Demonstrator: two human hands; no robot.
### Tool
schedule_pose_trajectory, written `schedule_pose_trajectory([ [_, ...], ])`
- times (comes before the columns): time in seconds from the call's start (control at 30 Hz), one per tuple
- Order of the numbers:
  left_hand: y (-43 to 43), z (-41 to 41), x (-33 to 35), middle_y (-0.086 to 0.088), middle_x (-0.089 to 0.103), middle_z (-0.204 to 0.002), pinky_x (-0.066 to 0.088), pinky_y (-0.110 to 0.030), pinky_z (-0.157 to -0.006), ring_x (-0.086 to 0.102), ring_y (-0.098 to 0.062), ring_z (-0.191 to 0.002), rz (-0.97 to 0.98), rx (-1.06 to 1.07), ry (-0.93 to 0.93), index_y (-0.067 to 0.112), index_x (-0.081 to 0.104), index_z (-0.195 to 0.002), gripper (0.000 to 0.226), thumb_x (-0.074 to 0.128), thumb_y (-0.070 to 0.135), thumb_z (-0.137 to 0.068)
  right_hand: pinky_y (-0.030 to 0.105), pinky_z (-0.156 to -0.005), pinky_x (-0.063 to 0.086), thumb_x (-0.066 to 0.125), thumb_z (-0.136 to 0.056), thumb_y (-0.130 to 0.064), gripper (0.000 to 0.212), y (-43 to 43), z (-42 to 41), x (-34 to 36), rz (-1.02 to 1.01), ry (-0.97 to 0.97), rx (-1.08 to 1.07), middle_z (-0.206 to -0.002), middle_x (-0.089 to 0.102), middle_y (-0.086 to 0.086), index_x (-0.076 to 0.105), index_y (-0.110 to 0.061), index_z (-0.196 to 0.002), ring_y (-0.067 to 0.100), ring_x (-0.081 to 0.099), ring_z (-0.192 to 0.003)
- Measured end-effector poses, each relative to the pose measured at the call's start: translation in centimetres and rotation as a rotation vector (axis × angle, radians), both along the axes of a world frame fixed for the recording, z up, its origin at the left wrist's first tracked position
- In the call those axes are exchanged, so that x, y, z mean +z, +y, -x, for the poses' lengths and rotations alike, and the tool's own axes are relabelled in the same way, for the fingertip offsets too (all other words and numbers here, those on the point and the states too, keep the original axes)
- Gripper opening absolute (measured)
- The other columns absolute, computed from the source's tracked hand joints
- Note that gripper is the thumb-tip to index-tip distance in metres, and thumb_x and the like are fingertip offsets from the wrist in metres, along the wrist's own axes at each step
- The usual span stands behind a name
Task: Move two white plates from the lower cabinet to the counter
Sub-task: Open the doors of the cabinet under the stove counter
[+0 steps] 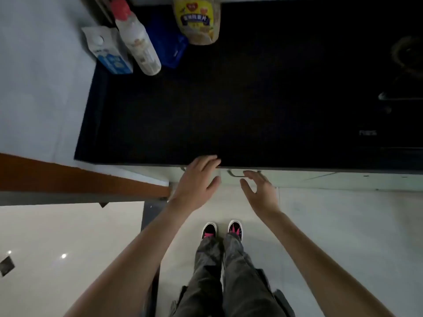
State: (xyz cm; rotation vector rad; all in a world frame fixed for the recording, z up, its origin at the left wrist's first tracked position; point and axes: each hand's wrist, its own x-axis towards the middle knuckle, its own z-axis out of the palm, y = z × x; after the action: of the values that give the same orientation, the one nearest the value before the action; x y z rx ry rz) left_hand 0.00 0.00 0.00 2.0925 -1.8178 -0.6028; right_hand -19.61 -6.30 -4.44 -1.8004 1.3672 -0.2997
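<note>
I look straight down at a black counter [229,106] whose front edge overhangs pale lower cabinet doors [309,179]. My left hand [196,179] is open, its fingertips at the counter's front edge above the left door. My right hand [258,191] is open with fingers spread, just below a metal door handle [235,173] and not touching it as far as I can tell. The cabinet doors look shut. No white plates are in view.
At the counter's back left stand a blue-and-white carton [109,51], a white bottle with a red cap [135,40], a blue bag [169,44] and a jar of oats [196,21]. A gas hob [402,72] lies at right. A wooden door frame [80,177] runs along the left.
</note>
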Motion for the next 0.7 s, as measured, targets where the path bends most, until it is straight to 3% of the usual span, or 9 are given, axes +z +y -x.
schedule_pose_trajectory([
  [0.17,-5.8,-0.6,-3.3,-0.003,0.033,-0.159,0.018,-0.046,-0.122,0.025,-0.027,-0.148,0.014,-0.181,-0.238,0.020,0.039,-0.149,0.056,0.042,0.043,-0.098,0.034,-0.099,0.045,0.063,-0.094,-0.026,0.041,-1.1,-1.4,-3.0,0.099,0.115,0.186,-0.127,0.067,0.012,0.063,-0.005,-0.128,0.028,0.061,-0.119],
  [0.37,-6.4,-1.1,-6.8,-0.002,0.032,-0.160,0.017,-0.047,-0.122,0.023,-0.028,-0.149,0.047,-0.230,-0.348,0.026,0.032,-0.151,0.056,0.029,0.050,-0.101,0.034,-0.089,0.047,0.066,-0.092,-0.027,0.026,-0.8,-3.6,-5.9,0.181,0.120,0.035,-0.109,0.076,0.007,0.076,-0.009,-0.108,0.028,0.065,-0.105],
  [0.53,-6.2,-1.1,-6.9,-0.003,0.033,-0.160,0.019,-0.048,-0.122,0.024,-0.029,-0.149,0.088,-0.242,-0.376,0.024,0.032,-0.152,0.056,0.027,0.049,-0.102,0.034,-0.072,0.043,0.072,-0.088,-0.021,0.015,1.0,-3.1,-7.0,0.186,0.084,-0.115,-0.078,0.074,0.008,0.078,-0.008,-0.081,0.032,0.061,-0.078],
  [0.7,-6.0,-1.1,-6.3,-0.004,0.032,-0.160,0.019,-0.049,-0.121,0.023,-0.030,-0.149,0.067,-0.266,-0.364,0.023,0.031,-0.153,0.057,0.026,0.048,-0.102,0.034,-0.075,0.050,0.075,-0.084,-0.014,0.007,4.4,0.0,-6.8,0.196,0.025,-0.056,-0.081,0.076,0.003,0.079,-0.009,-0.081,0.027,0.065,-0.083],
])
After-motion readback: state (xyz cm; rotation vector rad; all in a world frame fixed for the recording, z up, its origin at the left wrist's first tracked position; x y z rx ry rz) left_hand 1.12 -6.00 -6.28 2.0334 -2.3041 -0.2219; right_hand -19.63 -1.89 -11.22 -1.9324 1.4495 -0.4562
